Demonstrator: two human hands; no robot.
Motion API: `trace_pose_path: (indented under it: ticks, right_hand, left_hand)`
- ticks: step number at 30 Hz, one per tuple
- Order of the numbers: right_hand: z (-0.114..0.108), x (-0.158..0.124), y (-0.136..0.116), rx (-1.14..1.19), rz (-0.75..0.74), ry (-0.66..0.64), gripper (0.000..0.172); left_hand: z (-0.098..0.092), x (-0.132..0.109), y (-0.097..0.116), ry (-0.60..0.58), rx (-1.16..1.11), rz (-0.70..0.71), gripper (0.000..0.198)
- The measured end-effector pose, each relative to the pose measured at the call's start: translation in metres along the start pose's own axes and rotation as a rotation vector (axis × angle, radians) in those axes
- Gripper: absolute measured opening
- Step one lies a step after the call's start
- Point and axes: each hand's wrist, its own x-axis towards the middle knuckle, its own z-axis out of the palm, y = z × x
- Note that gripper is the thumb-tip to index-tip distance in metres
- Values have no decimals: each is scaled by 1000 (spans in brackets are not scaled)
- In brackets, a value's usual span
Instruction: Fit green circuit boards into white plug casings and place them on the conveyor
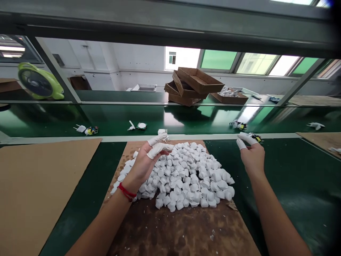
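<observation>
White finger covers are on the fingers of both hands. My left hand (145, 161) is over the left side of a big heap of small white pieces (183, 174), fingers stretched out and apart. Just beyond its fingertips is a white plug-like part (162, 132), partly hidden by them; whether they touch it I cannot tell. My right hand (252, 156) is raised to the right of the heap, thumb and forefinger apart with nothing visible between them. Behind its forefinger, a small circuit board with yellow parts (257, 138) shows, partly covered by the hand.
The heap lies on a stained brown board (170, 231). Along the green belt (114, 117) are several white parts and circuit boards, including a board (91, 131) at left and another (241, 125) at right. Brown trays (199, 80) are stacked beyond. A cardboard sheet (39, 185) lies left.
</observation>
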Motion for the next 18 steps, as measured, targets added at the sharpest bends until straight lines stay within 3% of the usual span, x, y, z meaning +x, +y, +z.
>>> trace_pose_path:
  ticks: [5, 8, 12, 18]
  right_hand:
    - [-1, 10, 51, -402, 174, -77, 52]
    - [6, 12, 70, -534, 218, -171, 51]
    - [11, 23, 83, -649, 183, -192, 61]
    - [9, 49, 93, -746, 63, -88, 65]
  left_hand:
    - [6, -3, -3, -75, -30, 14, 24]
    - [14, -9, -8, -184, -8, -70, 29]
    - [22, -15, -12, -311, 45, -172, 39]
    - [24, -18, -9, -310, 49, -162, 47]
